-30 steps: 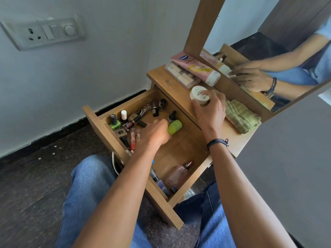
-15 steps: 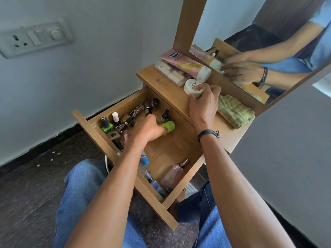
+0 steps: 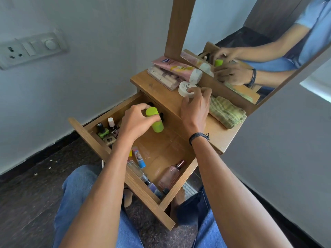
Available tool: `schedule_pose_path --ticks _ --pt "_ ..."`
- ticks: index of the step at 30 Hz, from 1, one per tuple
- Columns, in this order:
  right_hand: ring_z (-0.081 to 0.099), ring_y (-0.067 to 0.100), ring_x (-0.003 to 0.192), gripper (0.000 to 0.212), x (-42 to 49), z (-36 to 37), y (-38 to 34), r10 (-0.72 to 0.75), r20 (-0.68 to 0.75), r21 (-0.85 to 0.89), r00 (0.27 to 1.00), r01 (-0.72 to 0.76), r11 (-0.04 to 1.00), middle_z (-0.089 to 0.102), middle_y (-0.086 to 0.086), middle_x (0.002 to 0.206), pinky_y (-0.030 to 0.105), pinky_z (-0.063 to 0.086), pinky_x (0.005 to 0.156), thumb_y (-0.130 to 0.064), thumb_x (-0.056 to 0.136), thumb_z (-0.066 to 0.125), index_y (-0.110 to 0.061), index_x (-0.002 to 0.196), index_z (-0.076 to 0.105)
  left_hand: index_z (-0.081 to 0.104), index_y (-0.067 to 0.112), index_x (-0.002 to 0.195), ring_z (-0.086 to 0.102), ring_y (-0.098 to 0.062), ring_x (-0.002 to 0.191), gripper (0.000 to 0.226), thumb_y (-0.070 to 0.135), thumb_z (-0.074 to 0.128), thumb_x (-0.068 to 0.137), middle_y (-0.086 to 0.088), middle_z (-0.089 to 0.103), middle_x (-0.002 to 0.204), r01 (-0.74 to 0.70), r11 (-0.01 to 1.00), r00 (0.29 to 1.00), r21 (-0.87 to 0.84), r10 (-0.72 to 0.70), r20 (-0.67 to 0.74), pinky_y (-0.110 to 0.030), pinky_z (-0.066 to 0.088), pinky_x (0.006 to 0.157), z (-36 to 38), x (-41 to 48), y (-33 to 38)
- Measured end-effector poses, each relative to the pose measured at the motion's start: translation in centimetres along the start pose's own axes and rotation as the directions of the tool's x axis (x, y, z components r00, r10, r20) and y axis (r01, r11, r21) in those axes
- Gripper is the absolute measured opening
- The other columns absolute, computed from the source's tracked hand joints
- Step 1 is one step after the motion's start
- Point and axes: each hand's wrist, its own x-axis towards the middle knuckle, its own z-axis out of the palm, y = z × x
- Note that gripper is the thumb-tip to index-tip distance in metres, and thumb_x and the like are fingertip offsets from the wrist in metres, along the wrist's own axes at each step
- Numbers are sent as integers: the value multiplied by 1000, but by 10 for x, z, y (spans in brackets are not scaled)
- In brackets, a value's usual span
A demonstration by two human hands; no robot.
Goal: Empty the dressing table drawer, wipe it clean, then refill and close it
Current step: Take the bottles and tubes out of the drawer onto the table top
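The left grip (image 3: pixel 136 122) is closed round a lime-green bottle (image 3: pixel 155 123), fingers and thumb wrapped about its upper half. The bottle is tilted and held just above the back of the open drawer (image 3: pixel 161 147). The right grip (image 3: pixel 195 110) is up on the bench (image 3: pixel 154 86), its fingertips curled onto the edge of a white round jar (image 3: pixel 186 88) that stands on the wood just beside the cap of a pink tube (image 3: pixel 179 68). Under the tube lies a clear flat case (image 3: pixel 162 77), and a folded green checked cloth (image 3: pixel 226 111) lies to the right, against the foot of the mirror (image 3: pixel 250 42).

The drawer is pulled well out over the person's knees and is far from empty. Nail polish bottles (image 3: pixel 103 130) are crowded in its far left corner, a blue-capped lip balm (image 3: pixel 139 157) lies near the front wall, and a pink spray bottle (image 3: pixel 170 174) lies along the right wall, with small vials beside them.

The step in hand looks like emptying, with the wiping not yet begun. The next move probably calls for carrying the green bottle up to a free patch of bench near the jar. The right grip would then let the jar go and come back for the loose small bottles, which will likely roll or tip if swept carelessly.
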Motion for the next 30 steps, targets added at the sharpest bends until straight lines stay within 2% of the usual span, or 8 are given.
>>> schedule_pose_path --ticks 5,9,12,15,19,23,26,30 --pt "48 27 111 26 -2 1 -1 -40 42 -35 998 42 999 51 7 121 27 36 84 -11 97 50 -7 109 72 71 36 97 70 -18 88 29 42 74 69 20 68 97 -66 983 988 -173 40 -152 -41 58 81 3 -2 9" --pt "46 29 112 31 -2 1 -2 -41 72 -76 997 47 996 49 9 124 29 36 86 -12 95 48 -3 115 70 71 30 108 59 -6 103 31 31 77 77 15 69 107 -163 968 960 -191 112 -255 -26 47 87 4 -3 15" --pt "44 29 112 26 -1 2 0 -18 81 -91 997 26 996 48 9 122 29 34 86 -13 94 48 -2 106 68 71 28 114 59 -3 106 38 33 75 76 10 69 113 -212 955 943 -208 144 -299 -19 45 87 5 -4 17" --pt "42 28 113 23 0 3 0 10 95 -96 995 0 995 47 9 124 29 33 87 -15 94 48 -2 99 65 71 27 118 61 -3 109 43 32 75 76 8 69 116 -244 945 929 -220 162 -333 -24 50 94 4 -6 19" --pt "42 29 118 27 2 4 1 9 116 -112 993 4 994 48 10 129 29 34 89 -17 95 47 -2 108 65 68 24 126 62 -6 108 46 25 78 81 6 67 119 -289 926 898 -244 173 -406 -28 54 93 0 -5 29" --pt "45 30 116 26 2 4 2 16 90 -62 996 -11 998 51 11 127 28 34 88 -15 95 47 -1 105 66 67 18 125 63 5 95 46 20 79 80 4 62 114 -388 874 844 -292 209 -494 -27 57 88 -2 6 51" --pt "51 31 114 29 2 2 2 39 18 35 999 -39 999 55 12 123 22 29 83 -9 94 46 -1 111 69 67 12 126 66 -7 98 48 20 79 79 4 59 111 -473 855 815 -215 332 -474 -28 55 92 6 16 66" --pt "56 28 108 32 3 0 2 64 -10 116 998 -62 991 61 10 119 18 26 76 -7 94 47 -6 114 72 65 15 129 63 -14 106 50 22 77 81 -2 60 121 -492 867 839 -73 450 -305 -24 52 95 25 30 76"
